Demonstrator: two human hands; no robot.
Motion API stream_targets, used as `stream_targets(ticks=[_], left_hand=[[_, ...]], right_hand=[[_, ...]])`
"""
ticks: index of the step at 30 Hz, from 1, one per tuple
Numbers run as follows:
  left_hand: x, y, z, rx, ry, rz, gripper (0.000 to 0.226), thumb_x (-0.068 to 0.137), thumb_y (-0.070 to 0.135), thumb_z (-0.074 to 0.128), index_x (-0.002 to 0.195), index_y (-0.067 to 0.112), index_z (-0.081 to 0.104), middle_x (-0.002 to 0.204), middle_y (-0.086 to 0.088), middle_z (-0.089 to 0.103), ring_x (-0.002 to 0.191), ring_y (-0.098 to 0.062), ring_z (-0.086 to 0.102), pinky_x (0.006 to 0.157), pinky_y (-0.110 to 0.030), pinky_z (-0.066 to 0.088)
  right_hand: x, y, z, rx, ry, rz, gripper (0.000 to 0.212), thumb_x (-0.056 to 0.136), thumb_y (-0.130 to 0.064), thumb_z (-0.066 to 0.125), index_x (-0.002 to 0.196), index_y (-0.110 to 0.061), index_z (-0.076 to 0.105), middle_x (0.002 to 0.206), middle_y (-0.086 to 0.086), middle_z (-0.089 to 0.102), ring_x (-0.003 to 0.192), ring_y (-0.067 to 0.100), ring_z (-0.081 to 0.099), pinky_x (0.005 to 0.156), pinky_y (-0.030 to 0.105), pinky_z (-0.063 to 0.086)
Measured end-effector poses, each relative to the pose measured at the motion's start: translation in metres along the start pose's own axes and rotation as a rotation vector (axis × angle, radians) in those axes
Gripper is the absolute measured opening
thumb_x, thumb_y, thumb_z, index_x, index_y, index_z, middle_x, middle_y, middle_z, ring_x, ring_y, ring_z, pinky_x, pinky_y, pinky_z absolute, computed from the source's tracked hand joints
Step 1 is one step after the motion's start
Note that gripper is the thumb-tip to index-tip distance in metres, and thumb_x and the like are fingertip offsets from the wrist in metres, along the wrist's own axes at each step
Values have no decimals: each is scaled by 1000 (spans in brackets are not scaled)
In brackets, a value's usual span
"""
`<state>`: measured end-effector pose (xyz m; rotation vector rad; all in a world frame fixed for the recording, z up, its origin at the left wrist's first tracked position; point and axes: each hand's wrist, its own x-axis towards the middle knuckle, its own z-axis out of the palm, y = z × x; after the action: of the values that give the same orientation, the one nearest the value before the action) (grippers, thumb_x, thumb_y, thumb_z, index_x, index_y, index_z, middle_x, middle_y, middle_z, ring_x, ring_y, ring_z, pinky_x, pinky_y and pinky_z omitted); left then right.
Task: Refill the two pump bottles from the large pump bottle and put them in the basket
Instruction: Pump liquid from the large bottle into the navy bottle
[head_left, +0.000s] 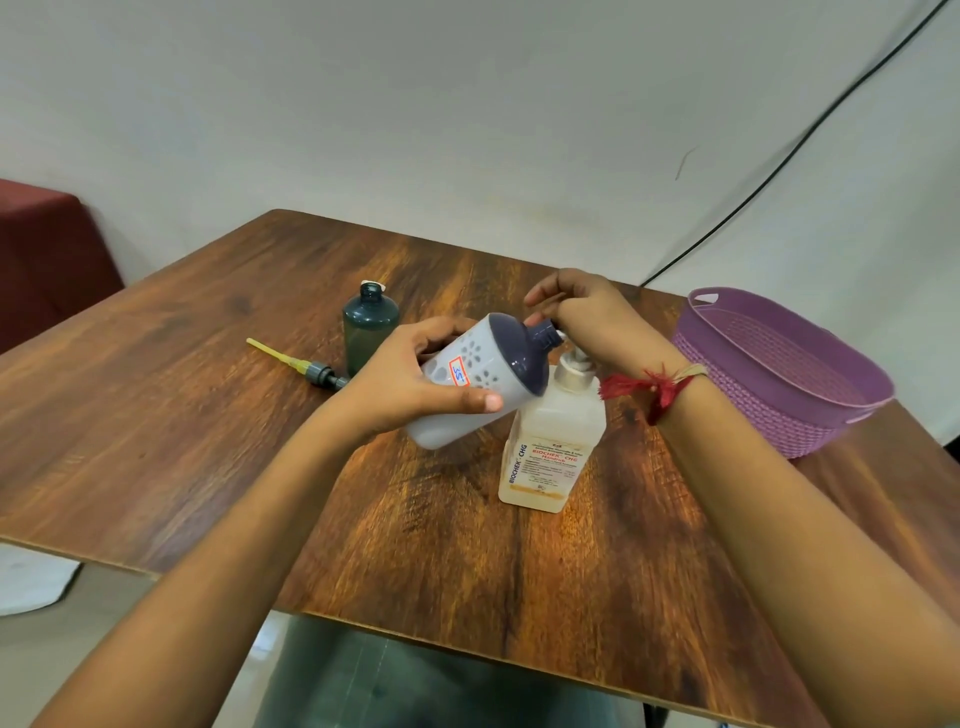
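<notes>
The left hand (415, 379) grips the white bottle (483, 364), tilted above the desk (467, 545) with its neck at the large bottle's (556, 447) spout, while the right hand (582, 312), fingers loosely bent, bears on the pump (576, 366); slow presses with the neck kept under should avoid spills.

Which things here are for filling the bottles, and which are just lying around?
For the job: large clear pump bottle with printed label, right hand over its pump; white flower-patterned bottle with dark purple top, held by left hand; dark green see-through bottle; grey pump head with yellow tube; purple plastic basket.
Just there: brown wooden table; dark red seat; red thread wristband.
</notes>
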<state>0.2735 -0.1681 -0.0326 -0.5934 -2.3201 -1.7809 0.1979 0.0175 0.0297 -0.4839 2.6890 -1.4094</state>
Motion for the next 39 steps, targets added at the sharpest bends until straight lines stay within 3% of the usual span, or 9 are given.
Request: stream_targets(ticks=[6, 9, 14, 17, 21, 25, 30, 34, 39], left_hand=[[0, 1, -1, 8, 8, -9, 59, 55, 50, 75, 108, 28, 60, 97, 9, 66, 88, -11, 65, 68, -20, 52], [1, 2, -2, 19, 13, -5, 62, 54, 52, 75, 109, 28, 59, 99, 8, 65, 89, -10, 65, 68, -20, 52], [3, 3, -1, 17, 11, -6, 61, 55, 51, 75, 110, 29, 59, 100, 9, 65, 90, -9, 65, 70, -20, 53], [2, 1, -1, 3, 20, -8, 63, 55, 50, 76, 110, 27, 60, 99, 10, 65, 90, -9, 65, 69, -21, 53], [1, -1, 0, 4, 27, 1, 65, 55, 48, 77, 112, 21, 61, 100, 6, 66, 89, -10, 65, 71, -22, 53], [-1, -4, 1, -2, 48, 11, 64, 57, 46, 77, 113, 19, 61, 100, 5, 67, 89, -12, 65, 71, -23, 53], [-2, -7, 3, -26, 75, 24, 64, 58, 42, 79, 113, 15, 61, 100, 2, 67, 89, -14, 65, 71, -22, 53], [-3, -7, 6, -58, 87, 39, 65, 59, 38, 79, 113, 8, 60, 101, -6, 67, 91, -20, 65, 73, -27, 55], [-4, -6, 9, -61, 74, 48, 64, 59, 38, 78, 113, 10, 60, 101, -2, 66, 90, -16, 65, 71, -21, 53]], right_hand=[[0, -6, -7, 181, 32, -45, 19, 93, -11, 53, 75, -15, 59, 72, 3, 66, 69, 15, 63, 69, 26, 49], [-1, -7, -9, 168, 67, -99, 36, 92, -36, 58, 64, -14, 55, 61, 0, 66, 60, 20, 59, 62, 30, 48], [-3, -14, -13, 264, 72, -61, 55, 89, -57, 52, 51, -18, 56, 56, -1, 66, 51, 7, 61, 51, 16, 47], [-10, -12, -18, 314, 63, -91, 55, 91, -59, 44, 59, -18, 60, 63, -2, 66, 56, 9, 62, 56, 19, 48], [-27, 5, -8, 366, 168, -289, 29, 94, -41, 50, 79, -19, 61, 83, 4, 65, 72, 10, 61, 62, 19, 48], [-46, 33, 9, 208, 300, -524, 10, 92, -34, 52, 98, -27, 57, 97, 2, 62, 90, 20, 61, 75, 37, 50], [-56, 56, 28, 30, 414, -651, 32, 91, -34, 56, 120, -23, 51, 112, -5, 57, 98, 7, 58, 80, 17, 45], [-58, 66, 39, 130, 464, -655, 41, 90, -32, 56, 128, -24, 43, 120, -17, 48, 98, 11, 57, 81, 29, 50], [-56, 68, 43, 171, 474, -663, 44, 89, -46, 57, 126, -31, 41, 119, -14, 47, 101, 24, 57, 81, 46, 51]])
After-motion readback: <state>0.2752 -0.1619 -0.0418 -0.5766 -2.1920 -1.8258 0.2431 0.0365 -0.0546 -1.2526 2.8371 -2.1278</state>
